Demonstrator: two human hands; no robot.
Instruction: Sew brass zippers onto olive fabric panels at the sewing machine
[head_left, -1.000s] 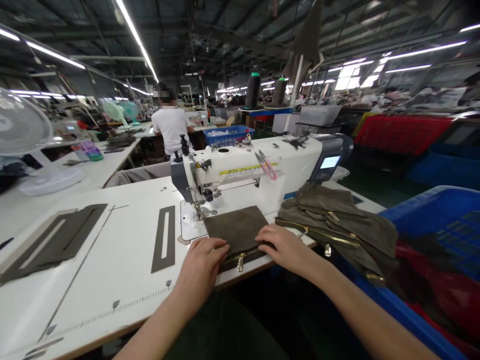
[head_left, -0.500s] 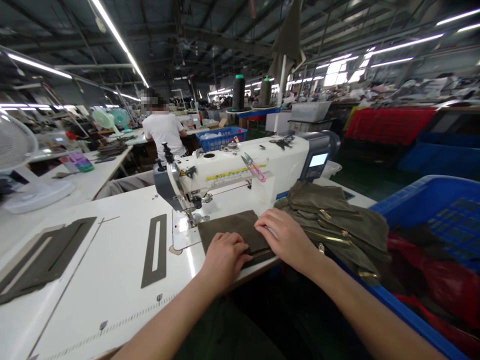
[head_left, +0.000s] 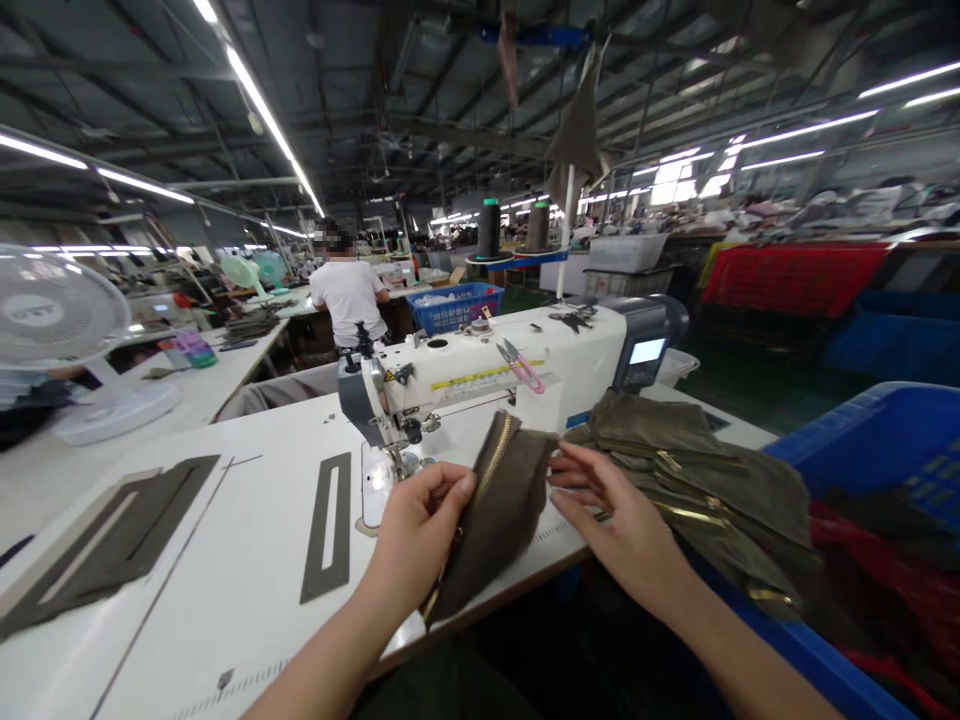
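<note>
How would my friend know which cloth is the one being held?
Find the big white sewing machine. Just in front of it, the left hand pinches a brownish-green cloth piece with a gold zipper along its left side. The other zippered pieces lie heaped to the right; this one is in the hand.

Your 1 camera rides on your head and faces forward and down across the table [head_left: 247, 560]. It is near enough that your left hand [head_left: 420, 525] and right hand [head_left: 626, 520] loom large at lower middle, the sewing machine [head_left: 480, 365] just beyond. Your view is wide, from the fan [head_left: 37, 310] at left to the blue basket [head_left: 840, 440] at right, reaching up to the ceiling [head_left: 367, 70].
</note>
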